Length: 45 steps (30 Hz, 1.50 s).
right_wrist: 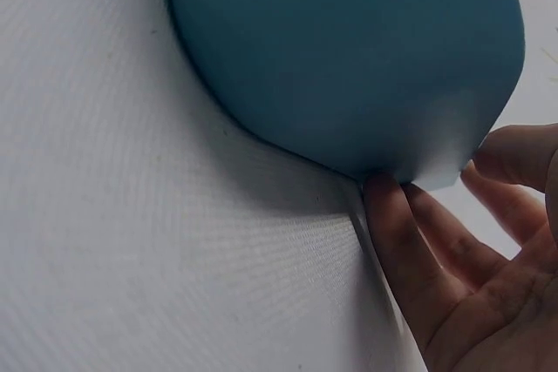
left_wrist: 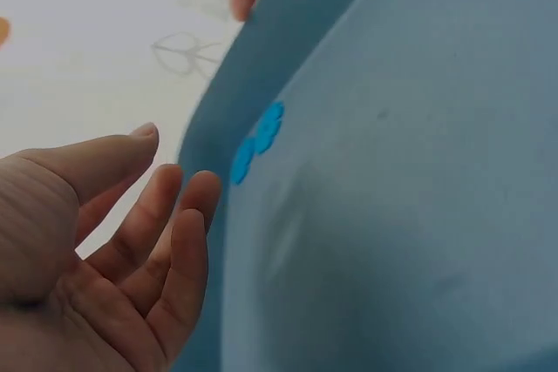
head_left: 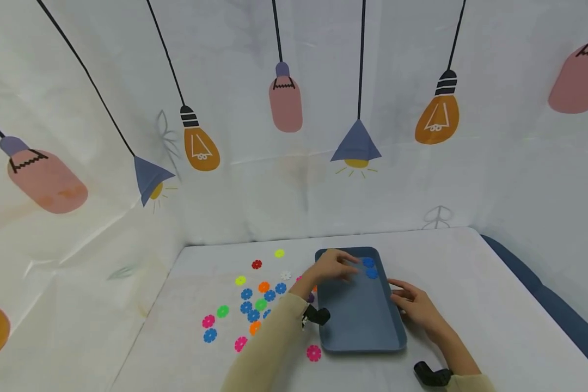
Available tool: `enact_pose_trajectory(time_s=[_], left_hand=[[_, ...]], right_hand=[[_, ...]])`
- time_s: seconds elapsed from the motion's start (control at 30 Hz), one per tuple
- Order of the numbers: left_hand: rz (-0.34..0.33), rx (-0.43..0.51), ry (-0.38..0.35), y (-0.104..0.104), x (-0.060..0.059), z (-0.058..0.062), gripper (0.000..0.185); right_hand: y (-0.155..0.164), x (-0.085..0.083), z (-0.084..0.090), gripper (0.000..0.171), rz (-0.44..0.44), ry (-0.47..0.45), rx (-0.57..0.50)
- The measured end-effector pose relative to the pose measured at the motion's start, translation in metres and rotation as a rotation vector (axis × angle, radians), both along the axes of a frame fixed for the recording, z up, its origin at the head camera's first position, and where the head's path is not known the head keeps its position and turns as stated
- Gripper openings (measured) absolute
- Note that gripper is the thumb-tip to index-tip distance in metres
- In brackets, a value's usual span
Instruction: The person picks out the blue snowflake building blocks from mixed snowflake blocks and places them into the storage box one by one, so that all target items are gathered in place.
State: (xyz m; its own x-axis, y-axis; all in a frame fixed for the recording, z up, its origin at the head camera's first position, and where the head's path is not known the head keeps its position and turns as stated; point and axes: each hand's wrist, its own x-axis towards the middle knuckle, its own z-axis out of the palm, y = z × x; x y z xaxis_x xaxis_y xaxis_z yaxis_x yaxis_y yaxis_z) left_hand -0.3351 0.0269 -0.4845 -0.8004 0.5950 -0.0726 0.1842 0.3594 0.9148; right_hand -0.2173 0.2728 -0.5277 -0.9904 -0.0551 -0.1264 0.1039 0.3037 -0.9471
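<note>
A blue tray lies on the white table. Two blue flower discs rest at its far end, and they show again as blue flower discs in the left wrist view. My left hand hovers over the tray's far left part with its fingers relaxed and holding nothing; that left hand is near the tray wall. My right hand lies at the tray's right rim. In the right wrist view, the right hand's straight fingers touch the tray's edge.
Several loose flower discs lie on the table left of the tray: blue, green, orange, yellow, red and pink. A printed cloth wall stands behind and at both sides.
</note>
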Motion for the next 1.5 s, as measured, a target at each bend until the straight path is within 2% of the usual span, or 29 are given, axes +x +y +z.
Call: enact_pose_trajectory(time_s=[0.1,0.27,0.5,0.63,0.8,1.03,1.17,1.37,1.5], left_hand=[[-0.020,0.002,0.016,-0.018,0.003,0.004,0.031],[-0.016,0.002,0.043,-0.047,0.009,0.010,0.030],[-0.004,-0.067,0.127,-0.089,0.020,0.017,0.029],[0.034,-0.101,0.143,-0.111,0.028,0.018,0.029],[0.084,-0.110,0.119,-0.138,0.038,0.020,0.024],[0.133,-0.180,0.164,-0.181,0.054,0.020,0.024],[0.163,-0.189,0.144,-0.207,0.060,0.019,0.025],[0.251,-0.221,0.151,-0.240,0.067,0.018,0.028],[0.296,-0.240,0.117,-0.261,0.075,0.012,0.029]], right_hand=[[-0.002,0.001,-0.002,0.050,0.000,-0.009,0.007],[-0.004,0.004,-0.004,0.051,-0.001,-0.019,0.016],[-0.006,0.004,-0.005,0.051,0.006,-0.020,0.014],[-0.006,0.005,-0.005,0.052,0.010,-0.025,0.023],[-0.005,0.005,-0.005,0.053,0.008,-0.024,0.035],[-0.005,0.003,-0.005,0.053,0.016,-0.032,0.068],[-0.005,0.002,-0.003,0.054,0.027,-0.041,0.078],[-0.003,-0.004,0.001,0.053,0.036,-0.016,0.061],[-0.002,-0.005,0.001,0.054,0.042,-0.027,0.064]])
